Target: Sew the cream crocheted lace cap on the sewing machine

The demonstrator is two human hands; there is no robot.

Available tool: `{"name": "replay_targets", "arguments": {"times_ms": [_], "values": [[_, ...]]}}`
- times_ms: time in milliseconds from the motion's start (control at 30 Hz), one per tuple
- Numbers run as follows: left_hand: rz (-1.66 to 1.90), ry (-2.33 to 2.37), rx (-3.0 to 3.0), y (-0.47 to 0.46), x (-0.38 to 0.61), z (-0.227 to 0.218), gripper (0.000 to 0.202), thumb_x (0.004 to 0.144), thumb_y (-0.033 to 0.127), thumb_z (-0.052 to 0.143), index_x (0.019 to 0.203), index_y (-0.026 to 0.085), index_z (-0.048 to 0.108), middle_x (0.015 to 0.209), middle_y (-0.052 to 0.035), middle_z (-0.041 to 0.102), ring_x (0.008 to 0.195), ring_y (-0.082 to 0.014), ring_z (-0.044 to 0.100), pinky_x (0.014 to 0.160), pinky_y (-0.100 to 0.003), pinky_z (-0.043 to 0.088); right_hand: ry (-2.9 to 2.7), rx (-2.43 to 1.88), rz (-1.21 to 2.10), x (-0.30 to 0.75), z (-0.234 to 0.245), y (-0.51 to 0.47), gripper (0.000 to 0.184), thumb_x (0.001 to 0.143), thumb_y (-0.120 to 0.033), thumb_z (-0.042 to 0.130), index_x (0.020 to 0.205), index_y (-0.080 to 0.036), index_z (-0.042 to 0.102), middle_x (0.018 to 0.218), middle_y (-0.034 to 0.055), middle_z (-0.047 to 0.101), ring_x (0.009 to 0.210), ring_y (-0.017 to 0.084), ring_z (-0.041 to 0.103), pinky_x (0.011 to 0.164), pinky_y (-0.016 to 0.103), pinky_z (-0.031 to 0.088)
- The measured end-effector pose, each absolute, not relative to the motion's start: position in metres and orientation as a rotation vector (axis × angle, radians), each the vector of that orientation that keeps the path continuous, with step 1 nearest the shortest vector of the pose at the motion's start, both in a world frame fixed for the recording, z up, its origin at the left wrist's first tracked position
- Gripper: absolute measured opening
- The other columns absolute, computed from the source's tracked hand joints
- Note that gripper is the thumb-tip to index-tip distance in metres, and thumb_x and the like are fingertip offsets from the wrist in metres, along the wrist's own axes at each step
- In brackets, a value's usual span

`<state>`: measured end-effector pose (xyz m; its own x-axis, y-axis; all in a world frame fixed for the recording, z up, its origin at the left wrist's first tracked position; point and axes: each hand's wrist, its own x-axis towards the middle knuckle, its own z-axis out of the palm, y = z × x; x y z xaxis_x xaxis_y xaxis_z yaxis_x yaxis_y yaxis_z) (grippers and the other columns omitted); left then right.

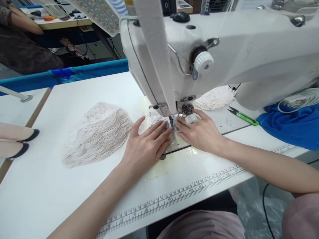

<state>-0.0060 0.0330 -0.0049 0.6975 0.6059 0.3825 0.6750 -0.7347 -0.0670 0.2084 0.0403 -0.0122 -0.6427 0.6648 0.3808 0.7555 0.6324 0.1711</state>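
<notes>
My left hand [147,142] lies flat with fingers stretched out, pressing a small white lace piece [154,120] against the bed of a white sewing machine [224,49]. My right hand [199,131] rests just right of the needle and presser foot [174,120], fingers extended on the same lace. A pile of pale pink lace pieces [97,132] sits to the left of my left hand. Behind the machine foot lies another stack of white lace pieces [215,98].
Green-handled thread snips [245,117] lie right of the machine. Blue fabric [291,127] is bunched at the right. A printed ruler [174,196] runs along the table's front edge. Another person's feet in black shoes [23,142] show at far left.
</notes>
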Motion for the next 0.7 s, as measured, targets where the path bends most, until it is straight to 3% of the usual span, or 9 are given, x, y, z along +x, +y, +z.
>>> {"name": "replay_targets", "arguments": {"times_ms": [467, 633, 700], "values": [[-0.533, -1.037, -2.718, 0.032, -0.005, -0.002, 0.027, 0.097, 0.028, 0.048, 0.122, 0.025, 0.056, 0.123, -0.0064, 0.067, 0.115, -0.0251, 0.062, 0.11, -0.059, 0.032, -2.56, -1.146, -0.469, 0.208, -0.011, 0.041, 0.03, 0.099, -0.029, 0.042, 0.103, -0.014, 0.068, 0.11, 0.006, 0.071, 0.096, 0.02, 0.061, 0.098, 0.038, 0.036], [-0.67, -1.05, -2.671, 0.04, -0.013, -0.003, 0.022, 0.094, 0.021, 0.05, 0.113, 0.023, 0.061, 0.113, -0.005, 0.072, 0.109, -0.0222, 0.066, 0.104, -0.051, 0.041, -2.515, -1.017, -0.502, 0.206, -0.014, 0.038, 0.025, 0.094, -0.011, 0.043, 0.092, -0.018, 0.067, 0.106, 0.0029, 0.073, 0.083, 0.016, 0.06, 0.084, 0.035, 0.038], [-0.645, -1.101, -2.665, 0.043, -0.017, -0.005, 0.026, 0.095, 0.018, 0.045, 0.116, 0.02, 0.06, 0.117, -0.0068, 0.07, 0.112, -0.0225, 0.064, 0.103, -0.049, 0.043, -2.533, -0.947, -0.433, 0.203, -0.015, 0.034, 0.028, 0.091, -0.005, 0.042, 0.099, -0.018, 0.065, 0.111, 0.0018, 0.072, 0.09, 0.016, 0.06, 0.08, 0.032, 0.038]]}}
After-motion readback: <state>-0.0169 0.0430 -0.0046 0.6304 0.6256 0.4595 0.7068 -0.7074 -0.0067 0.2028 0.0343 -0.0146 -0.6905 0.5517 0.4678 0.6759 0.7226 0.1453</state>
